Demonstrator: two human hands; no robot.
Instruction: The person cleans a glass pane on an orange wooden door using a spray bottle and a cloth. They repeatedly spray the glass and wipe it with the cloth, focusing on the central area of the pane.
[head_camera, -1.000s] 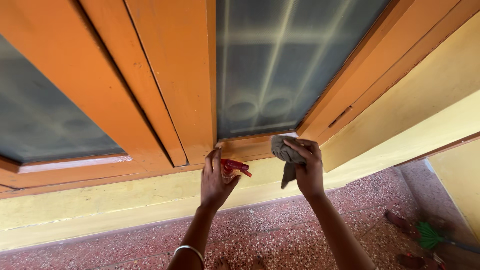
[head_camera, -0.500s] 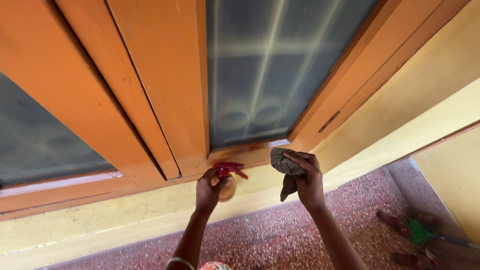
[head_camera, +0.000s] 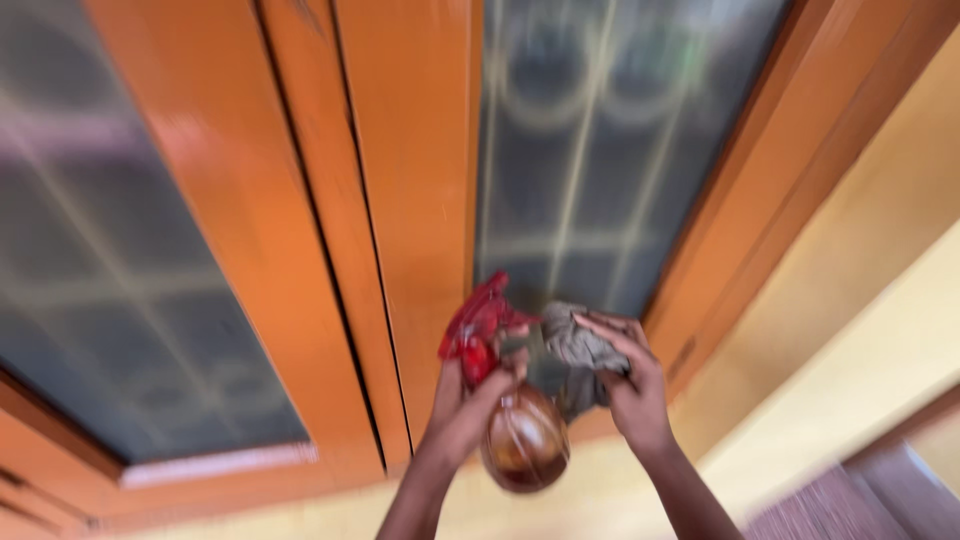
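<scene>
The left hand (head_camera: 462, 412) has its fingers wrapped round the neck of a round amber-brown spray bottle with a red trigger head (head_camera: 520, 440), held up before the window. The right hand (head_camera: 632, 385) bunches a crumpled grey cloth (head_camera: 578, 352) in its curled fingers, touching the bottle's right side. Behind them stand an orange-painted wooden window frame (head_camera: 410, 180) and its patterned frosted glass pane (head_camera: 590, 150), with a yellow wall (head_camera: 870, 300) to the right.
</scene>
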